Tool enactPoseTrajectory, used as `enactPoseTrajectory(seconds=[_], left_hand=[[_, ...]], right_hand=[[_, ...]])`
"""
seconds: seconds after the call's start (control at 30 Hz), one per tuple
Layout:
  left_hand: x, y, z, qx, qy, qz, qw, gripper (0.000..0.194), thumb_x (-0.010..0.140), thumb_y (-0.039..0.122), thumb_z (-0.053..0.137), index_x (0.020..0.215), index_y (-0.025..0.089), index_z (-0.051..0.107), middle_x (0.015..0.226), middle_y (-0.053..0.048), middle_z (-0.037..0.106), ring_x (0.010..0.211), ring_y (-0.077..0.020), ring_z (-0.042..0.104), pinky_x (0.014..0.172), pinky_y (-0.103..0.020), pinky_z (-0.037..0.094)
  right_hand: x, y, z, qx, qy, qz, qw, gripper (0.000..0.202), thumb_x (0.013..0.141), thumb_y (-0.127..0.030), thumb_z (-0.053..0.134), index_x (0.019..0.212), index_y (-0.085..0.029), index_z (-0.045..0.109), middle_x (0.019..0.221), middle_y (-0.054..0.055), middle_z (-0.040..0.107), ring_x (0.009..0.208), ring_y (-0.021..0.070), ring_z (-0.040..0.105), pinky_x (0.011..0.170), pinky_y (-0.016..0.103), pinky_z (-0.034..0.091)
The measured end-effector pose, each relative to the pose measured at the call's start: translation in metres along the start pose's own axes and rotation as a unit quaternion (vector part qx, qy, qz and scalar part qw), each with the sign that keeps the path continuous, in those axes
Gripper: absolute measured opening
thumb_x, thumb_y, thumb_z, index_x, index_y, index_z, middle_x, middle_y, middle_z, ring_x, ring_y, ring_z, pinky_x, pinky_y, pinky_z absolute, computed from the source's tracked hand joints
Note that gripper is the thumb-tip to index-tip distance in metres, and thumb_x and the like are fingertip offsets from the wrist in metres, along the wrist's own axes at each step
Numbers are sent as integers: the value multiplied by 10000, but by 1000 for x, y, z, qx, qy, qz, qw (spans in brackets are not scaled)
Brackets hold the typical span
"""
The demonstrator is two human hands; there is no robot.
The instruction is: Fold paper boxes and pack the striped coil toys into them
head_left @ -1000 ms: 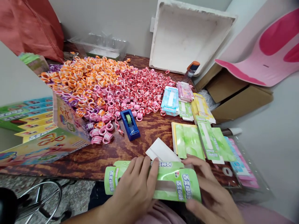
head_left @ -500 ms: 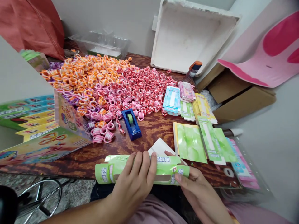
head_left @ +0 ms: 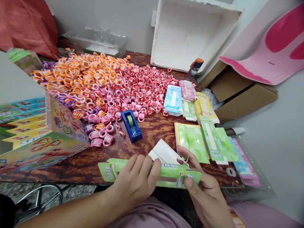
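A long green carton (head_left: 171, 180) with a cut-out window lies across both hands at the table's front edge. My left hand (head_left: 140, 177) wraps over its middle, fingers bent over the top. At the carton's right end, my right hand (head_left: 204, 183) has its thumb on the front face and its fingers behind, near a raised end flap. Behind the carton is a white paper sheet (head_left: 163, 152). A blue tape dispenser (head_left: 131, 126) with green tape stands further back, beside a big heap of striped rings (head_left: 111, 85) in orange, pink, red and purple.
Flat green cartons (head_left: 193, 142), blue cartons (head_left: 173, 98), pink ones (head_left: 188, 89) and yellow ones (head_left: 207, 106) lie at the right. A bottle (head_left: 194, 69) stands behind them. Printed display boxes (head_left: 47, 145) occupy the left. A white foam box (head_left: 192, 34) leans at the back.
The carton has gone from rounded to flatter and more sharply folded, its right end now further right. My right hand's fingers have risen behind that end. The view has shifted slightly.
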State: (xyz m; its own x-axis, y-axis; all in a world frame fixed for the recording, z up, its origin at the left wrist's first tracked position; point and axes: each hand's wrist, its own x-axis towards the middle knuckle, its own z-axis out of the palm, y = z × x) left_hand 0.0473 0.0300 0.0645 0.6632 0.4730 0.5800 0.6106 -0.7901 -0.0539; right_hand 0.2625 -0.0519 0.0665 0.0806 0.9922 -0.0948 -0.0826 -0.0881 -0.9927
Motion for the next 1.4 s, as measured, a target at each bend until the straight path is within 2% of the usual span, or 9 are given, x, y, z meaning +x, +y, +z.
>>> enactPoseTrajectory(seconds=[0.13, 0.23, 0.37, 0.57, 0.7, 0.83, 0.97, 1.13, 1.4], left_hand=[[4, -9, -10, -242, -66, -150, 956, 516, 740, 298, 647, 1203, 125, 498, 977, -123, 638, 848, -295, 610, 732, -420, 523], [4, -8, -17, -508, -164, -247, 809, 456, 713, 234, 639, 1142, 218, 486, 1021, -57, 618, 867, -220, 587, 738, -327, 521], [-3, 7, 5, -749, -195, -201, 600, 283, 748, 390, 643, 935, 231, 503, 877, -9, 502, 775, -180, 469, 677, -295, 449], [-20, 19, 53, -867, -258, -164, 395, 567, 716, 670, 769, 1018, 197, 690, 843, -31, 626, 792, -214, 607, 746, -333, 528], [-40, 19, 49, -868, -185, -244, 391, 841, 744, 702, 784, 1385, 180, 629, 1191, -130, 722, 1145, -332, 670, 1009, -466, 512], [-48, 32, 36, -835, -53, -362, 412, 804, 921, 807, 470, 1333, 146, 666, 1309, -178, 703, 1256, -359, 626, 1108, -526, 450], [-38, 43, 29, -847, -74, -429, 306, 664, 964, 686, 437, 1159, 132, 747, 1095, -144, 778, 1153, -354, 686, 1071, -520, 486], [-44, 44, 30, -830, -64, -455, 317, 586, 907, 638, 572, 1148, 134, 752, 1158, -135, 772, 1166, -362, 674, 1055, -498, 490], [-34, 38, 18, -813, -99, -500, 281, 419, 865, 476, 649, 1071, 128, 761, 1052, -110, 790, 1030, -321, 691, 954, -421, 494]], right_hand=[[5, -3, -10, 17, 81, -103, 991, 482, 932, -613, 683, 1326, -335, 702, 1579, 103, 486, 1360, 324, 560, 1109, 488, 505], [9, 0, -7, 11, 115, -178, 977, 585, 900, -690, 664, 1367, -338, 639, 1381, 114, 582, 1124, 283, 649, 1037, 475, 543], [5, 10, 11, -81, 52, -186, 978, 755, 855, -701, 715, 1476, -322, 513, 1433, 161, 538, 1264, 352, 602, 1084, 547, 510], [5, 26, 33, -97, 63, -133, 984, 483, 972, -374, 707, 1412, -295, 524, 1267, 123, 659, 1110, 262, 704, 848, 363, 636], [5, 34, 39, -141, 76, -219, 962, 251, 968, -180, 675, 1202, -269, 660, 1109, 76, 707, 1006, 219, 721, 816, 306, 621], [-3, 44, 50, -210, 84, -272, 935, 311, 927, -90, 656, 1196, -248, 654, 1055, 63, 687, 958, 211, 696, 817, 308, 599], [-11, 54, 61, -216, 127, -280, 927, 269, 954, -202, 647, 1220, -243, 634, 1121, 93, 612, 997, 248, 625, 807, 373, 569], [-14, 53, 65, -219, 131, -259, 932, 220, 1052, -332, 492, 1165, -238, 657, 1224, 118, 529, 1100, 287, 552, 874, 456, 516], [-7, 50, 67, -226, 203, -338, 891, 478, 971, -84, 562, 1423, -230, 511, 1322, 135, 519, 1192, 263, 569, 905, 432, 526]])
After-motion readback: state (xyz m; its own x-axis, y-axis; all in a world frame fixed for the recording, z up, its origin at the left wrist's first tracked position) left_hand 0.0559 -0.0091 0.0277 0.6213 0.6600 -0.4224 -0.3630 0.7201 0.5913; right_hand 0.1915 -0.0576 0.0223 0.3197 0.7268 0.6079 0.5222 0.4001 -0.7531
